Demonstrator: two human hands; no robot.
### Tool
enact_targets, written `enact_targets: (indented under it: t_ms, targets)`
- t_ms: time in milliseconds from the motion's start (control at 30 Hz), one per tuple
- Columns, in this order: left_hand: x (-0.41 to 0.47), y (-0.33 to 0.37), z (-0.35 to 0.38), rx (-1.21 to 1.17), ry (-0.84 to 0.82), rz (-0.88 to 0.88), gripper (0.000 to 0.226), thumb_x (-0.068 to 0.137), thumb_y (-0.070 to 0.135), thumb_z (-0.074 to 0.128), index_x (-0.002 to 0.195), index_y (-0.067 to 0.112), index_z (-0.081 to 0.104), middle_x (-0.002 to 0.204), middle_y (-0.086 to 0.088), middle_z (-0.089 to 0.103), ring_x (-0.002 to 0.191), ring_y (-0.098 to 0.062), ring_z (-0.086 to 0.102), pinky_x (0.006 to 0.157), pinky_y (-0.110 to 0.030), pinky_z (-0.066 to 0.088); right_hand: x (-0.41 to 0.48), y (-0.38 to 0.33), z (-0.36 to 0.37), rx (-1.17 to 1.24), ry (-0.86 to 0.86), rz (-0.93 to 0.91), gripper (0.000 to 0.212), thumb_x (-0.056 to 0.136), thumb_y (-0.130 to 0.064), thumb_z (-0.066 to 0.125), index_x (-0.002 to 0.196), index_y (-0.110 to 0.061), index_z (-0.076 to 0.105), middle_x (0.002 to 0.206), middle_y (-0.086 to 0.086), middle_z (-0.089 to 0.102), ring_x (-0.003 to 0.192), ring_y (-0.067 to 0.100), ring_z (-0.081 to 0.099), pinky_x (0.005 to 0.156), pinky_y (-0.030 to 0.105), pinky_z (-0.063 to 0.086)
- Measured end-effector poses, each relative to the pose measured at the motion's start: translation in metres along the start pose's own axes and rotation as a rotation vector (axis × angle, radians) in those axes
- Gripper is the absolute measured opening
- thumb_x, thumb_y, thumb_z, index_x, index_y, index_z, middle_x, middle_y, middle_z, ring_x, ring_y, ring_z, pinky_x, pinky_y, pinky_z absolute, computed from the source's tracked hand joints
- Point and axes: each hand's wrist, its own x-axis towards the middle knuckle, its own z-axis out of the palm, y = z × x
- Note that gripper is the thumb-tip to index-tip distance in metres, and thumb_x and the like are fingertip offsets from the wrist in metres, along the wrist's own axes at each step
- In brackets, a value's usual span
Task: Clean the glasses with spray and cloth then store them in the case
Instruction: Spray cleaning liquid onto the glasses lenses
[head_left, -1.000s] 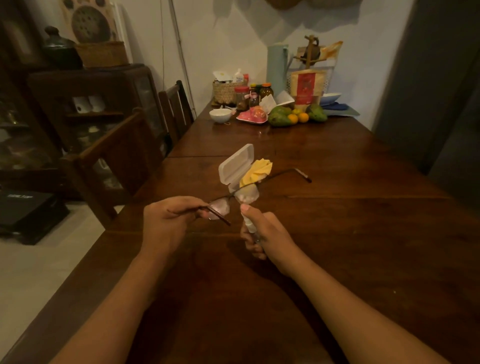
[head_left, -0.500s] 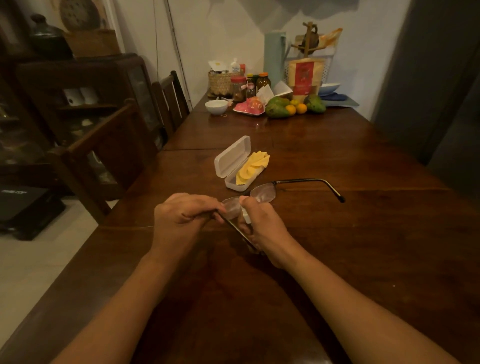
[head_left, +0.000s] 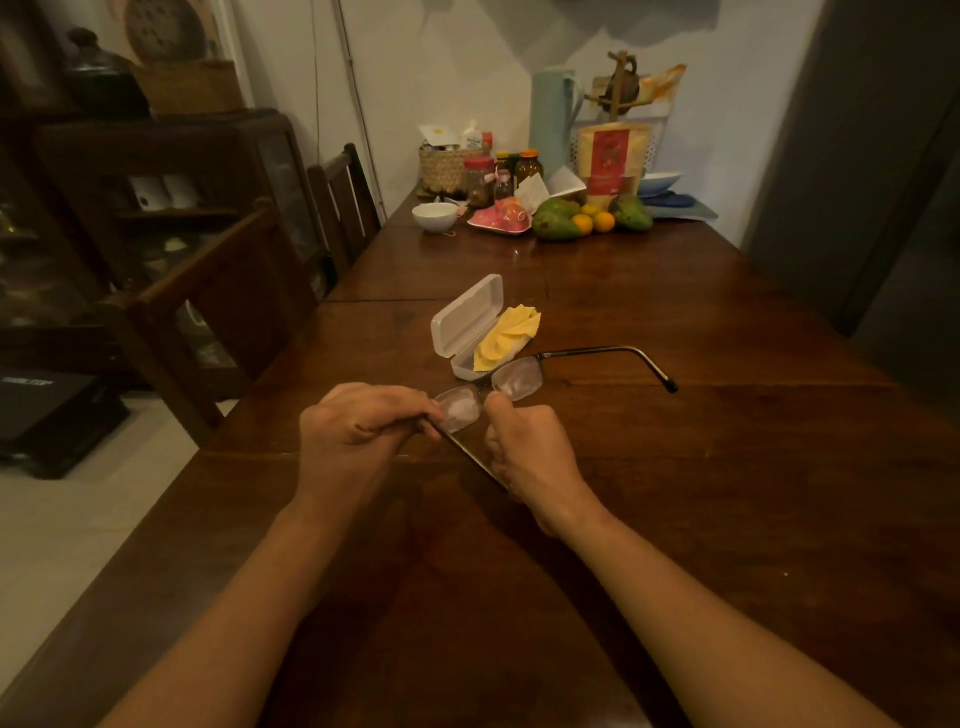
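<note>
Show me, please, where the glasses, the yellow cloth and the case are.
glasses (head_left: 518, 378), head view, on the farther lens.
yellow cloth (head_left: 506, 338), head view, its folded middle.
case (head_left: 467, 322), head view, the open lid.

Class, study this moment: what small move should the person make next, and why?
Probably the right hand should reach for the yellow cloth, lying in the open case: both lenses of the glasses, held by the left hand, already look misted, and nothing is wiping them.

Dim, warm, perhaps edge-warped
</note>
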Motion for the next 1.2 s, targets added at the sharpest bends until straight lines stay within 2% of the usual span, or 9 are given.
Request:
enact_targets:
  t_ms: [67,200,367,500,733,900,1100,1200]
  targets:
    - [0.0,0.0,-0.001,-0.003,-0.003,0.006,0.015,0.08,0.013,0.074,0.082,0.028,0.075,0.086,0.013,0.074,0.087,-0.005,0.072,0.074,-0.046,0.055,0.002,0.002,0.001,0.003,0.022,-0.007,0.06,0.095,-0.045,0.045,0.04,-0.021,0.04,0.041,-0.01,0.036,0.034,0.008,0.031,0.046,0.027,0.025]
    - [0.0,0.0,-0.002,-0.008,-0.005,-0.002,0.014,0.079,0.012,0.074,0.085,0.026,0.074,0.085,0.011,0.074,0.087,-0.006,0.073,0.075,-0.047,0.055,0.0,0.002,-0.007,0.022,0.063,-0.025,0.059,0.097,-0.056,0.044,0.05,-0.02,0.047,0.048,-0.004,0.041,0.042,0.012,0.035,0.044,0.023,0.027]
    - [0.0,0.002,-0.004,0.002,0.009,-0.004,0.007,0.08,0.015,0.072,0.081,0.021,0.075,0.084,0.008,0.075,0.085,-0.008,0.073,0.075,-0.046,0.055,0.005,0.007,-0.026,0.052,0.135,-0.075,0.057,0.099,-0.054,0.043,0.056,-0.017,0.051,0.051,-0.002,0.041,0.045,0.012,0.035,0.044,0.025,0.027]
    - [-0.001,0.002,-0.003,0.017,0.0,-0.002,0.007,0.079,0.011,0.074,0.08,0.018,0.076,0.084,0.005,0.075,0.086,-0.009,0.073,0.074,-0.046,0.055,0.012,0.008,-0.036,-0.015,0.179,-0.091,0.059,0.101,-0.051,0.039,0.056,-0.014,0.05,0.05,-0.002,0.041,0.043,0.011,0.035,0.044,0.026,0.028]
    - [-0.003,0.002,-0.001,0.004,0.002,-0.03,0.012,0.077,0.006,0.075,0.081,0.017,0.077,0.083,0.004,0.076,0.086,-0.01,0.073,0.074,-0.048,0.056,0.016,0.007,-0.037,-0.059,0.173,-0.077,0.054,0.099,-0.041,0.041,0.051,-0.018,0.046,0.044,-0.007,0.041,0.039,0.008,0.036,0.044,0.025,0.029]
    - [-0.002,0.005,-0.001,-0.035,-0.002,-0.047,0.007,0.081,0.016,0.071,0.081,0.022,0.074,0.084,0.004,0.076,0.086,-0.012,0.073,0.074,-0.05,0.055,0.015,0.009,-0.039,-0.057,0.157,-0.103,0.059,0.102,-0.049,0.038,0.054,-0.016,0.048,0.048,-0.004,0.043,0.042,0.011,0.037,0.044,0.025,0.03]
    - [-0.003,0.003,0.0,-0.038,-0.015,-0.045,0.006,0.082,0.018,0.07,0.081,0.022,0.074,0.084,0.002,0.076,0.086,-0.014,0.073,0.075,-0.05,0.056,0.015,0.009,-0.038,-0.048,0.122,-0.088,0.053,0.099,-0.04,0.041,0.052,-0.019,0.044,0.047,-0.005,0.039,0.039,0.009,0.033,0.046,0.025,0.027]
    - [-0.003,-0.001,-0.001,-0.006,-0.021,-0.043,0.007,0.081,0.019,0.071,0.08,0.024,0.075,0.084,0.004,0.076,0.085,-0.013,0.073,0.074,-0.049,0.056,0.014,0.01,-0.04,-0.026,0.114,-0.091,0.057,0.1,-0.048,0.041,0.055,-0.014,0.047,0.048,-0.003,0.039,0.041,0.01,0.033,0.043,0.024,0.027]
